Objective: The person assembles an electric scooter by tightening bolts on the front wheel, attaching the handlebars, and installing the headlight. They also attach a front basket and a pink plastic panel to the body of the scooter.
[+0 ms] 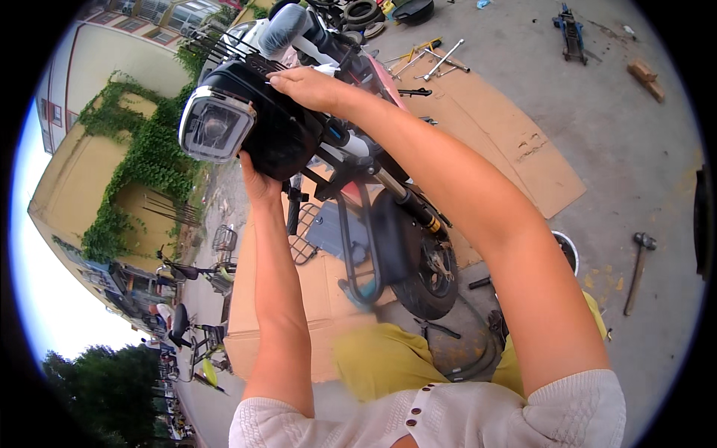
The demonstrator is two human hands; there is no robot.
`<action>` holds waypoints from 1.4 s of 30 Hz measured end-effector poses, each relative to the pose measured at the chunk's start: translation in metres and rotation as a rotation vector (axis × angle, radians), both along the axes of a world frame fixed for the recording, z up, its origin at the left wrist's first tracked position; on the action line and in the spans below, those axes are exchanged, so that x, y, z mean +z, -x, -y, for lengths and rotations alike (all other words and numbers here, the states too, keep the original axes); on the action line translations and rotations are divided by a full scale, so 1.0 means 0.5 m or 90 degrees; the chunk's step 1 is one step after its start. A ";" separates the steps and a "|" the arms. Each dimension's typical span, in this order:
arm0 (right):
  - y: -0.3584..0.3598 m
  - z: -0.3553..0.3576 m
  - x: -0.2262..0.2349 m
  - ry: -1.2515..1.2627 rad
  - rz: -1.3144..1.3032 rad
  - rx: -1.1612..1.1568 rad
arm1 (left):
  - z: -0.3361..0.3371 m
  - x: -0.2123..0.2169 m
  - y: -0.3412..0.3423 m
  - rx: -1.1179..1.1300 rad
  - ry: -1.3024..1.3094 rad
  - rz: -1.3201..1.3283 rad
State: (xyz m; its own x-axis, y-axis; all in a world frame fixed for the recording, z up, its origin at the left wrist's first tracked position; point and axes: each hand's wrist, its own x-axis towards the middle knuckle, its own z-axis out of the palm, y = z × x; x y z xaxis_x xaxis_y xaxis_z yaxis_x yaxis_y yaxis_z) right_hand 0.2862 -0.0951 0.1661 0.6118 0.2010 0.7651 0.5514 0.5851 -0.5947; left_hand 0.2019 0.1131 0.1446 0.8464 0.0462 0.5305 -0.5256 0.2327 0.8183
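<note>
Both of my hands hold a square headlight (pixel 216 125) with a clear lens, a chrome rim and a black housing, at the front of an electric scooter. My left hand (pixel 259 181) cups the housing from beside the lens, thumb upward; its other fingers are partly hidden. On the opposite side, my right hand (pixel 310 88) lies along the housing, fingertips closed on its edge. Next to the housing are the scooter's fork (pixel 399 190), the black front wheel (pixel 432 276) and a dark tubular bar (pixel 351 239). Whether the headlight is fastened cannot be seen.
Flattened cardboard (pixel 515 142) lies under the scooter. On the ground at right are a hammer (pixel 638 272), a blue floor jack (pixel 570 36) and wood blocks (pixel 645 78). A cross wrench (pixel 444 61) lies on the cardboard. Tires (pixel 362 13) stand behind; parked bikes (pixel 198 336) are at left.
</note>
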 end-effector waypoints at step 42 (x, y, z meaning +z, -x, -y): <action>0.075 -0.006 -0.035 0.154 -0.087 -0.088 | 0.131 -0.050 0.042 0.242 0.352 0.103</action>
